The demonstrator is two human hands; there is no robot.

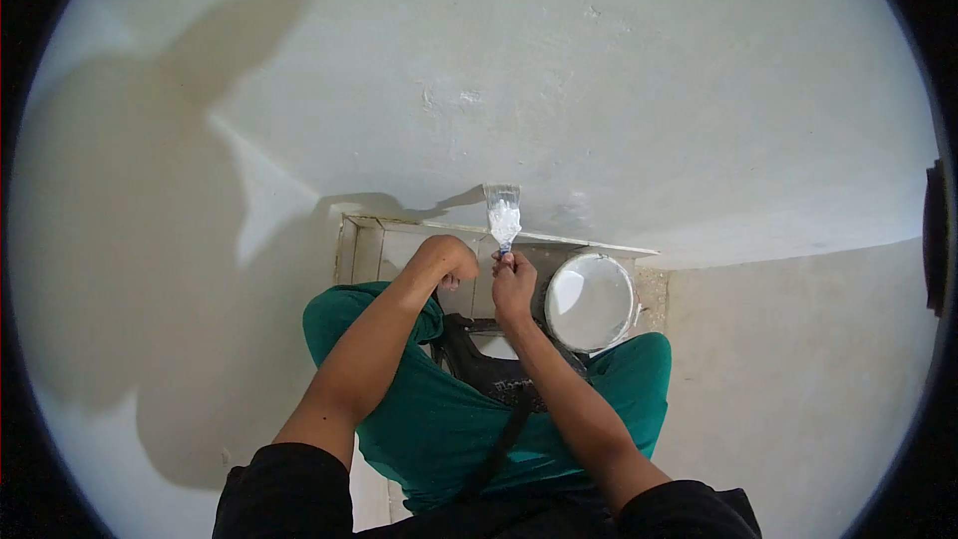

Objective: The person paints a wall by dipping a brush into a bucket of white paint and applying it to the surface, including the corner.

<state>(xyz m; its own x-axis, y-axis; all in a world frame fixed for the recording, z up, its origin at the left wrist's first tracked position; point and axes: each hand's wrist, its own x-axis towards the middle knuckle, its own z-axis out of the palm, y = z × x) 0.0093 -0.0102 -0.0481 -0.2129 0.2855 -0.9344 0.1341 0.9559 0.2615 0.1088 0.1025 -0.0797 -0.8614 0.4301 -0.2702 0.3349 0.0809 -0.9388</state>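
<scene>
My right hand (513, 284) is closed round the handle of a putty knife (502, 202), which points up toward the wall. A lump of white putty (505, 222) sits on its blade. To the left, my left hand (456, 262) is bent down at the wrist with its fingers curled in. Its palm is hidden, so whatever it may hold does not show. Just right of my right hand stands a round white bucket (591, 301), with whitish material inside and smears on the rim.
A pale plastered wall (619, 120) with rough patches rises in front, and another wall (788, 359) is at the right. Tiles (399, 252) run along the wall's foot. My knees in green trousers (629, 379) flank a dark bag or pouch (489, 369). Shadows cover the left side.
</scene>
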